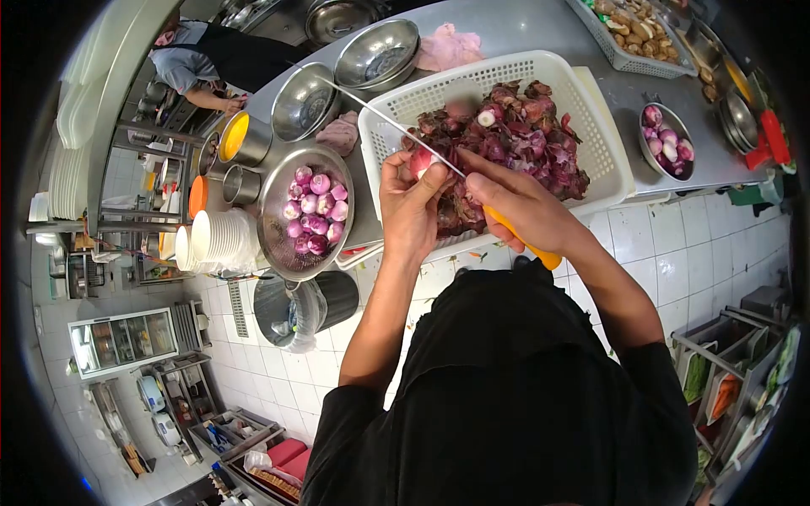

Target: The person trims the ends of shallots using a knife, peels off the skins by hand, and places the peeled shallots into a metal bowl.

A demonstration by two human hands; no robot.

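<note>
Pinching a red onion point(424, 160) between thumb and fingers of the left hand point(409, 198), over the left part of the white basket point(601, 126), and curling the right hand point(519, 198) around the orange handle point(540, 250) of a knife point(396, 129). Slanting the long blade leftward from the right hand, across the onion and past the basket's far-left corner, with the onion's own axis too hidden to tell. Standing at a metal counter point(523, 29), with skins point(540, 139) heaped inside the basket, peeled onions point(316, 205) in a steel bowl point(274, 202) to its left, and floor tiles point(666, 244) below its near edge.
</note>
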